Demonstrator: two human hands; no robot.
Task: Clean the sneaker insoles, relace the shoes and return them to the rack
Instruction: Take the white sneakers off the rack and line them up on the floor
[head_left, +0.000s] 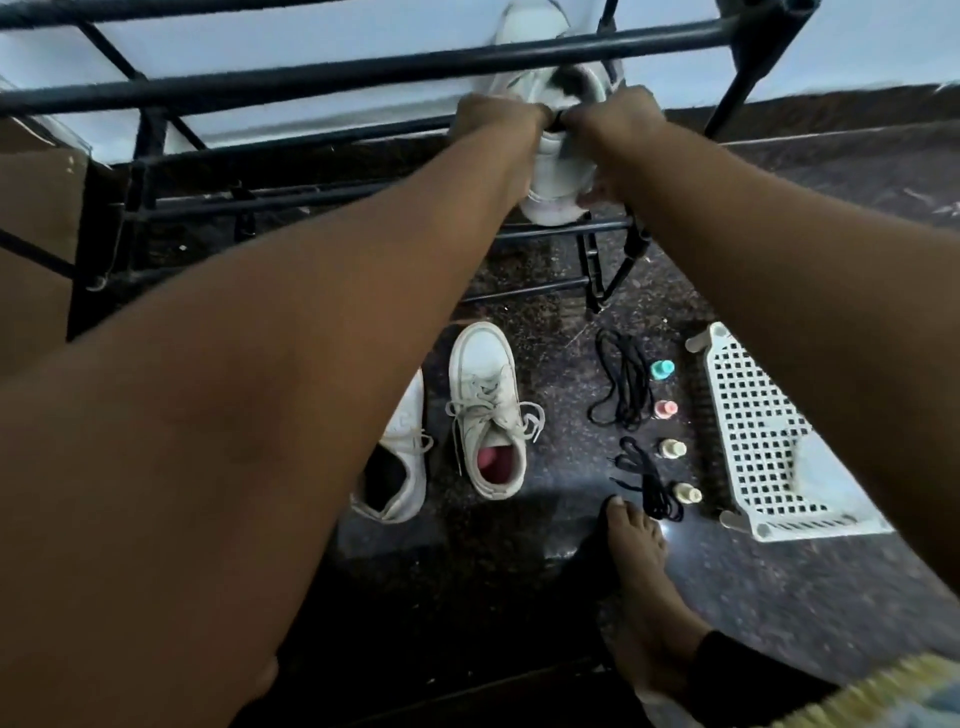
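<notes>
— Where was the white sneaker (553, 200)?

— On the rails of the black shoe rack (322, 73), between the left hand (496, 119) and the right hand (621, 117). Both sets of fingers were curled down over its sides, gripping it. Their tips were hidden.

— Which way did it lie?

— Its long axis ran away from the person, with a rounded end nearest. I couldn't tell whether that was toe or heel.

— How would it handle?

— Probably light, with a soft upper and a stiff sole. It looked best held by the sides, low over the sole, since the rails leave gaps.
</notes>
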